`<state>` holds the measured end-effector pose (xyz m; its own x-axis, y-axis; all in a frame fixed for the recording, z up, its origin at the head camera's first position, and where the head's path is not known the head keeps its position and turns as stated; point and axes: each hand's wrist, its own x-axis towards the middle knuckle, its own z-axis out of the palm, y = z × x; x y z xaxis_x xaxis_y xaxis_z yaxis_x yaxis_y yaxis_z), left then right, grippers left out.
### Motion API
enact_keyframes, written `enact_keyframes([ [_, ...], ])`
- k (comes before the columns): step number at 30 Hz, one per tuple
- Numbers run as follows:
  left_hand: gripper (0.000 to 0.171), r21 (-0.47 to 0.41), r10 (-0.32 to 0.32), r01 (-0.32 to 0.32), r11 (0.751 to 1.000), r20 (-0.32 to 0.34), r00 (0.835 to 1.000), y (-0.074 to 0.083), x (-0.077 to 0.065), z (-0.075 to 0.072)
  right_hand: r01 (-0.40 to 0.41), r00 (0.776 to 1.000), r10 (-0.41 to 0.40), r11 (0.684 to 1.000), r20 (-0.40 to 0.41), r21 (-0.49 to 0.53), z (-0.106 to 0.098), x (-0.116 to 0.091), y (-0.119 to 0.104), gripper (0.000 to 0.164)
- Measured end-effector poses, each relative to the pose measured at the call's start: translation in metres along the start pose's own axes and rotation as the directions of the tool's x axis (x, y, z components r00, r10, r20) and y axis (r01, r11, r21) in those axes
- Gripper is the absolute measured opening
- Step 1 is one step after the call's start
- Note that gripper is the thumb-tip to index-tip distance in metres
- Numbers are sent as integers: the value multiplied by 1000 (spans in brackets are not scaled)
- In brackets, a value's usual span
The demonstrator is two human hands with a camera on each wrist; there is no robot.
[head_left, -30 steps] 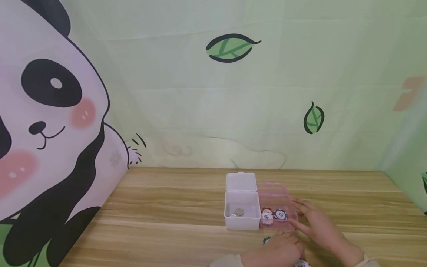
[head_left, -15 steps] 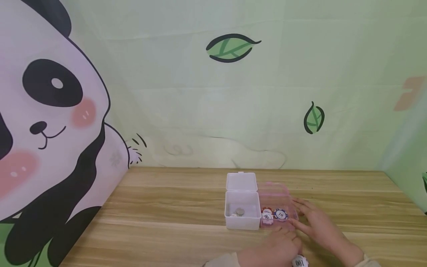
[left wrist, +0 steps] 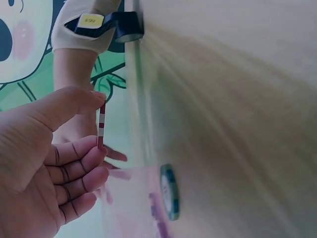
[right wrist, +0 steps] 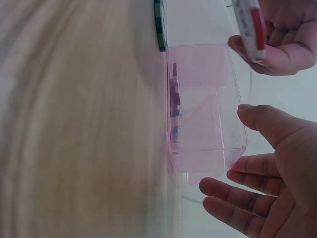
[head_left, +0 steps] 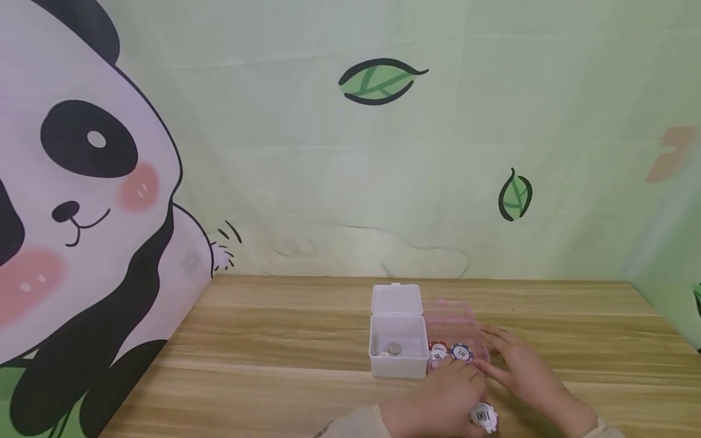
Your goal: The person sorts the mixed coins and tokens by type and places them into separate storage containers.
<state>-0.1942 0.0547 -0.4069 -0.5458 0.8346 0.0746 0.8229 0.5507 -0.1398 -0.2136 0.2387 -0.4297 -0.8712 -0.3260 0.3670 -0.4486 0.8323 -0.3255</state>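
Note:
My left hand [head_left: 438,392] pinches a red-and-white poker chip [head_left: 484,417] marked 100 between thumb and fingers, in front of the pink box. Seen edge-on in the left wrist view, that poker chip [left wrist: 101,125] stands upright. The translucent pink box [right wrist: 208,99] has its lid raised, with several poker chips [head_left: 461,352] lying inside. Extended fingers of my right hand [head_left: 523,370] rest at this box's right side. A green poker chip [left wrist: 170,192] lies on the table before the box, hidden behind my left hand in the head view.
Directly left of the pink box stands a white box [head_left: 398,366], its lid [head_left: 397,299] raised, with coins [head_left: 394,348] on its bottom. Both stand on a wooden table [head_left: 285,347]. A printed cloth backdrop [head_left: 274,134] closes off the back and sides.
My left hand has moved slightly forward and left with the poker chip, showing more of the chip's face and covering the green one. The right hand has stayed by the pink box.

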Motion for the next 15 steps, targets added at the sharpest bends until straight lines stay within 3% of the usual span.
enact_keyframes([
  [8,33,-24,-25,24,999,-26,999,-10,1,-3,10,1000,-10,1000,-6,-1,1,-1,3,54],
  [15,42,-11,-14,14,1000,-40,999,-21,1,-5,-3,1000,3,1000,13,0,1,-1,3,55],
])
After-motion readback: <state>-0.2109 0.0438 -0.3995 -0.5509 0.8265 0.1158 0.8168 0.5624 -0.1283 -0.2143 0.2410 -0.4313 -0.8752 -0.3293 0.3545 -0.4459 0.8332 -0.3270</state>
